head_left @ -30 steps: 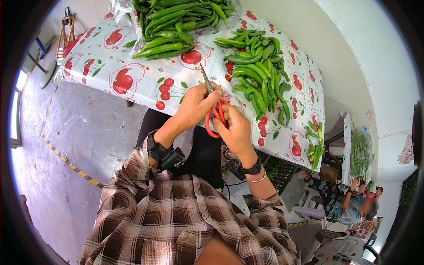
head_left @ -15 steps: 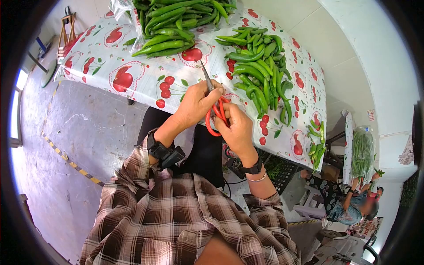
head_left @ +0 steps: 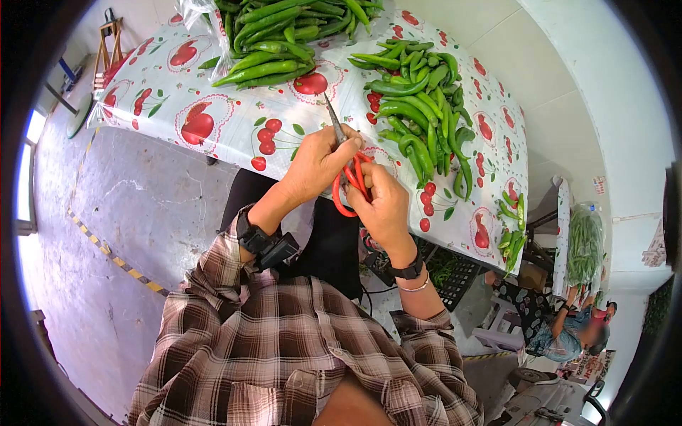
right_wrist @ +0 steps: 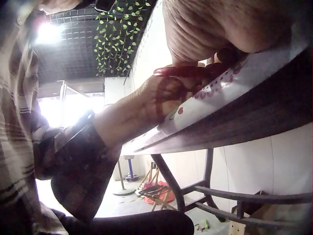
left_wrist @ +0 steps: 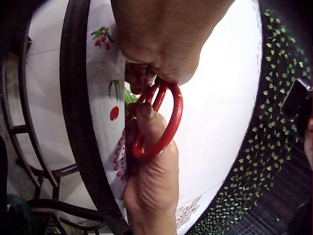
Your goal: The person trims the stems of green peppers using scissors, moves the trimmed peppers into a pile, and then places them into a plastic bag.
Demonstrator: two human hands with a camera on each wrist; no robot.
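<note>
A pair of scissors with red handles (head_left: 339, 199) is held between both hands over the table's near edge, its dark metal blades (head_left: 331, 112) closed and pointing away. My left hand (head_left: 317, 162) grips it around the lower blades, thumb lying along the metal. Around the handle loops curl the fingers of my right hand (head_left: 384, 206). From the left wrist, one red loop (left_wrist: 177, 117) shows beside the right thumb. A loose pile of green chili peppers (head_left: 426, 113) lies beyond the right hand. More long green peppers (head_left: 284, 35) spill from a clear plastic bag at the back left.
The table wears a fruit-printed plastic cloth (head_left: 234, 135). A few small pepper pieces (head_left: 510, 238) lie near its right corner. Below that side stands a black crate (head_left: 458, 277). Another person (head_left: 565, 334) sits at the far right near a bag of green produce (head_left: 584, 245).
Both hands keep the same hold on the scissors. The head view has shifted slightly, so the table and peppers appear a little farther right.
</note>
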